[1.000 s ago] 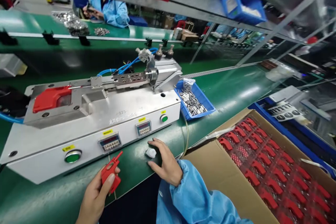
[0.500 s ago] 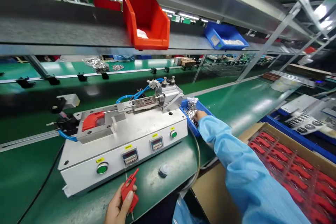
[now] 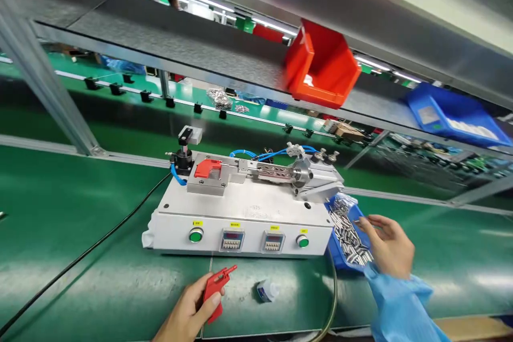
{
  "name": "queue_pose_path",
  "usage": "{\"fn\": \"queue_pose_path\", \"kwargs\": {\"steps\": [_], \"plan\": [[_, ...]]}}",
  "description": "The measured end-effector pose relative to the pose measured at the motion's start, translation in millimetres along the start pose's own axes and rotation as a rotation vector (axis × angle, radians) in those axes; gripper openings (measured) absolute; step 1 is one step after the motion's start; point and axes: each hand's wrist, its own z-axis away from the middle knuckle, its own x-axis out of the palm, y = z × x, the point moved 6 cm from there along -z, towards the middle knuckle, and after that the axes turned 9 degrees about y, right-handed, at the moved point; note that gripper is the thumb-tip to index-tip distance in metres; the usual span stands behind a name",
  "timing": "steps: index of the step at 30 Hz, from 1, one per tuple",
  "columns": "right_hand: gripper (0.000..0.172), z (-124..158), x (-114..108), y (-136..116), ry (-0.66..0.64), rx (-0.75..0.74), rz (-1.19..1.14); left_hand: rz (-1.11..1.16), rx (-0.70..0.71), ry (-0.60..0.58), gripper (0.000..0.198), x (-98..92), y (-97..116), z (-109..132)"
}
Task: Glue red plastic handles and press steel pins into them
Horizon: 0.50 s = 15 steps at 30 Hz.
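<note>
My left hand (image 3: pixel 194 307) is closed around a red plastic handle part (image 3: pixel 214 299) with a narrow tip pointing up and right, in front of the machine. Over the blue bin (image 3: pixel 339 262) on the right, my right hand (image 3: pixel 390 246) pinches a small metal pin (image 3: pixel 358 221), mostly covered by the fingertips. Loose metal pins (image 3: pixel 348 235) fill that bin, with a clear plastic bag at its far end. The white bench machine (image 3: pixel 244 211) has another red handle part (image 3: pixel 206 168) seated in its left fixture, in line with a metal rod.
A small white bottle (image 3: pixel 267 291) stands on the green bench before the machine. A black cable (image 3: pixel 96 246) runs left, and a hose (image 3: pixel 333 294) curves down at the right. An orange bin (image 3: pixel 320 75) and another blue bin (image 3: pixel 452 115) sit on the shelf above.
My right hand has lifted from among the pins to the bin's right side, fingers pinched. The view has swung left, and the tray of red parts is out of sight. My left hand still holds its part.
</note>
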Motion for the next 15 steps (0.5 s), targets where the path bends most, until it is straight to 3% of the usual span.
{"fn": "queue_pose_path", "kwargs": {"steps": [3, 7, 10, 15], "plan": [[0.047, 16, 16, -45, -0.099, 0.057, -0.166, -0.020, 0.026, -0.002, 0.061, -3.6, 6, 0], [0.047, 40, 60, -93, -0.260, 0.043, -0.252, -0.014, 0.010, -0.044, 0.058, -4.2, 13, 3], [0.045, 54, 90, -105, -0.340, -0.018, -0.291, -0.003, 0.023, -0.055, 0.057, -3.2, 17, 3], [0.036, 75, 122, -104, -0.488, -0.173, -0.170, 0.042, 0.046, -0.070, 0.059, -1.0, 20, 1]]}}
